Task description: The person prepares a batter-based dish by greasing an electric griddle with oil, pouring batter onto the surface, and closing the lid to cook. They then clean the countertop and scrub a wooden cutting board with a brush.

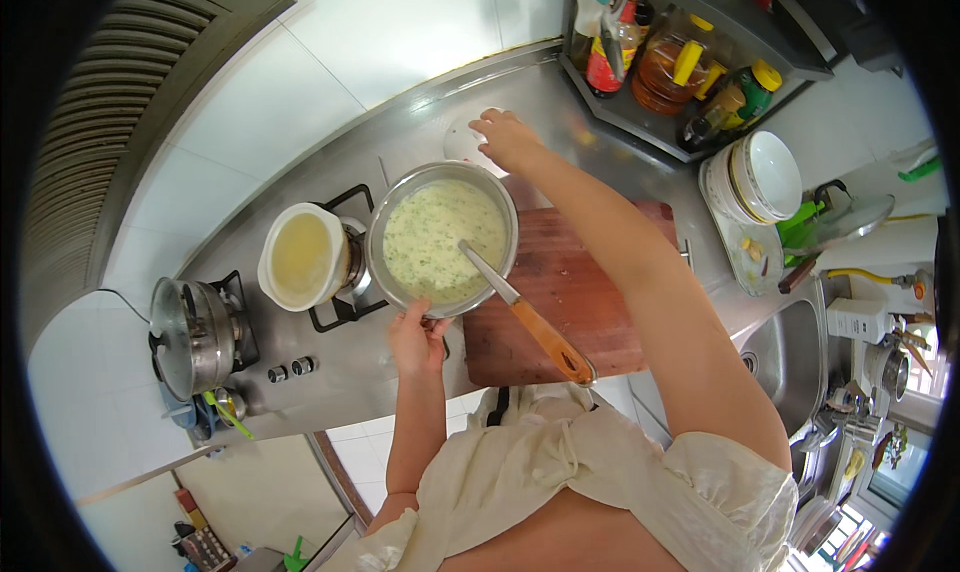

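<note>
My left hand [418, 341] grips the near rim of a stainless steel bowl [377, 272], which holds a pale batter [435, 227] flecked with green. A spatula or turner with a wooden handle [551, 341] leans in the bowl, its metal end in the batter and its handle over a wooden cutting board [562, 294]. Beyond the bowl, my right hand [504, 138] reaches over a white plate [459, 138] on the steel counter. The fingers are partly bent at the plate's edge; whether they grip it is unclear.
A pot of yellowish liquid [301, 253] is on the burner left of the bowl. Farther left stands a lidded steel pot [193, 339]. Bottles [667, 69] fill a corner rack; stacked bowls [769, 174] stand at the right, near the sink [787, 354].
</note>
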{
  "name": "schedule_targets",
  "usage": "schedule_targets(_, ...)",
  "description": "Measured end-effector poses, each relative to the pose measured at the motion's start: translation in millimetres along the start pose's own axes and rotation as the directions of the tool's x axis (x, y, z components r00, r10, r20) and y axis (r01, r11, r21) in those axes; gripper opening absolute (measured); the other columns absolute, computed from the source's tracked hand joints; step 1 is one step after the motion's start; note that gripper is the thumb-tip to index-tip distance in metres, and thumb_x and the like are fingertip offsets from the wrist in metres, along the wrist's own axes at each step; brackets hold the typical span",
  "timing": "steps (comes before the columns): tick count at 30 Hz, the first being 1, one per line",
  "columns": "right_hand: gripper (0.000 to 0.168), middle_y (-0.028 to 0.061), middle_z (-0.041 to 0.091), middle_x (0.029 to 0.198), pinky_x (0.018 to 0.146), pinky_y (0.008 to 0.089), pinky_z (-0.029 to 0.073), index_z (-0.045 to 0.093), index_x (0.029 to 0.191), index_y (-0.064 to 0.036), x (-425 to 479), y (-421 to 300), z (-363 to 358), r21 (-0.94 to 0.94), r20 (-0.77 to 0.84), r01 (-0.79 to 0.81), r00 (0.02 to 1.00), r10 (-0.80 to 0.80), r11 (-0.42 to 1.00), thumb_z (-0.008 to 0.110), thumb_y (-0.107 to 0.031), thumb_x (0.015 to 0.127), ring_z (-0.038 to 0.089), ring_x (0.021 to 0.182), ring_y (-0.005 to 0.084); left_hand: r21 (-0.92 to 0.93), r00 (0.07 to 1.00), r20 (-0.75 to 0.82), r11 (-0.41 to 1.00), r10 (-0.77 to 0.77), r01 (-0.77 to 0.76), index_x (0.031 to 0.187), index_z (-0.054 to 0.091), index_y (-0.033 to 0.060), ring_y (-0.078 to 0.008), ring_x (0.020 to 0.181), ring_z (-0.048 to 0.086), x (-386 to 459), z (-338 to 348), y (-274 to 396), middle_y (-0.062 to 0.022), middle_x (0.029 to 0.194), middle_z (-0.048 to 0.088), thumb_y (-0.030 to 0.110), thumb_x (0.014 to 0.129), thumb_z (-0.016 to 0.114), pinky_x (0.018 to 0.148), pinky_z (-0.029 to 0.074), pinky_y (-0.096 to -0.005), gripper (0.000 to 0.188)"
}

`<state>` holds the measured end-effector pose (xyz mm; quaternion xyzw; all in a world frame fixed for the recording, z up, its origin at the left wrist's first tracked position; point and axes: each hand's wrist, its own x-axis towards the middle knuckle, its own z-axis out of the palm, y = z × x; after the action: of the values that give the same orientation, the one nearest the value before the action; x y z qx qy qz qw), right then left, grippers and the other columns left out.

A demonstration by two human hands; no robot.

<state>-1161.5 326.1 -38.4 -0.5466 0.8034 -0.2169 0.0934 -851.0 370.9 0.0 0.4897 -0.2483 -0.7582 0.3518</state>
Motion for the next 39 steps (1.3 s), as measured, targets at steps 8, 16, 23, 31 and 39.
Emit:
schedule_targets(8, 0.028, 0.0095, 0.046, 0.121, 0.092, 0.0389, 0.044, 0.057, 0.110, -0.017, 28, 10, 24, -0.134, 0.168, 0.036, 0.986, -0.013, 0.990, 0.051, -0.011, 0.083, 0.044, 0.115, 0.0288, 0.023, 1.000, 0.014, 1.000, -0.012, 0.012, 0.096, 0.052, -0.0034, -0.0194, 0.072, 0.062, 24, 3, 0, -0.0116, 0.087, 0.060, 0.002, 0.078, 0.057, 0.069, 0.057, -0.0377, 0.019)
schedule_targets(16, 0.026, 0.0155, 0.045, 0.119, 0.090, 0.0402, 0.045, 0.058, 0.108, -0.014, 16, 62, 12, -0.095, -0.006, -0.184, 0.983, 0.185, 0.978, 0.044, -0.011, 0.086, 0.042, 0.117, 0.0318, 0.037, 1.000, -0.019, 0.999, -0.023, 0.024, 0.105, 0.050, -0.0056, -0.0231, 0.085, 0.060, 62, 38, 4, -0.0143, 0.099, 0.058, 0.002, 0.079, 0.054, 0.072, 0.056, -0.0373, 0.027)
schedule_targets(23, 0.031, 0.0144, 0.050, 0.107, 0.088, 0.0370, 0.044, 0.061, 0.108, -0.014, 14, 101, 7, -0.093, -0.175, -0.272, 0.951, 0.253, 0.958, 0.051, -0.004, 0.081, 0.048, 0.107, 0.0313, -0.057, 0.993, 0.117, 0.998, 0.002, 0.004, 0.107, 0.047, -0.0070, -0.0250, 0.089, 0.061, 126, 58, -4, -0.0143, 0.104, 0.057, 0.000, 0.081, 0.051, 0.078, 0.055, -0.0415, 0.028)
schedule_targets(31, 0.035, 0.0154, 0.051, 0.114, 0.092, 0.0362, 0.044, 0.059, 0.114, -0.015, 31, 113, 4, 0.032, -0.151, -0.353, 0.923, 0.354, 0.935, 0.050, -0.004, 0.082, 0.049, 0.109, 0.0320, -0.070, 0.991, 0.130, 0.998, 0.008, 0.001, 0.103, 0.049, -0.0119, -0.0312, 0.092, 0.060, 162, 79, -8, -0.0197, 0.104, 0.057, 0.000, 0.083, 0.049, 0.083, 0.054, -0.0448, 0.024)
schedule_targets(39, 0.033, 0.0178, 0.056, 0.111, 0.089, 0.0352, 0.044, 0.058, 0.112, -0.006, 18, 121, -7, 0.286, -0.335, -0.251, 0.878, 0.342, 0.925, 0.057, -0.008, 0.079, 0.056, 0.100, 0.0311, -0.049, 0.996, 0.089, 0.999, -0.007, 0.012, 0.103, 0.050, -0.0121, -0.0321, 0.091, 0.060, 181, 83, -17, -0.0207, 0.102, 0.057, 0.000, 0.083, 0.048, 0.082, 0.054, -0.0462, 0.023)
